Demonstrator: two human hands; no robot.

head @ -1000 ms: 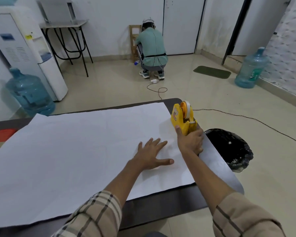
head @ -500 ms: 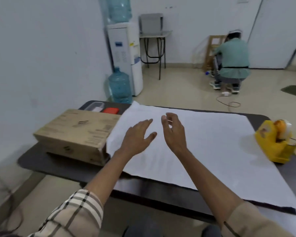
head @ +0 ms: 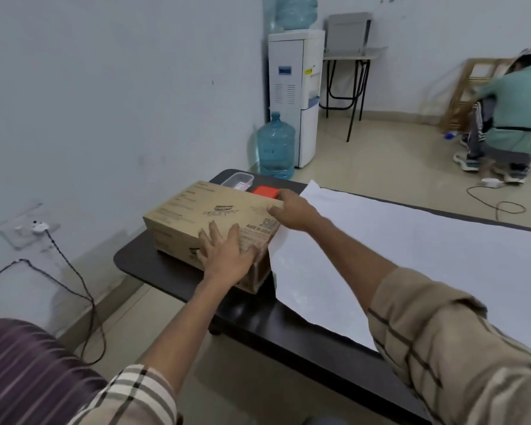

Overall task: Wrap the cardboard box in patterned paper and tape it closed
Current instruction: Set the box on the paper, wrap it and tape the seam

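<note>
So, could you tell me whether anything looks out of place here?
Only slightly: the left edge of the white paper rides up against the cardboard box instead of lying flat. Nothing looks spilled or damaged.

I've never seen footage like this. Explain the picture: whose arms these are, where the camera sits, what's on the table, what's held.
There is no machine here. A person wears one camera on the head, looking forward and down, so both arms are their own. On the dark table lie a cardboard box, a large white sheet of paper beside it, and behind the box a clear container and a red item. The left hand presses flat against the box's near side; the right hand grips its far corner.
</note>
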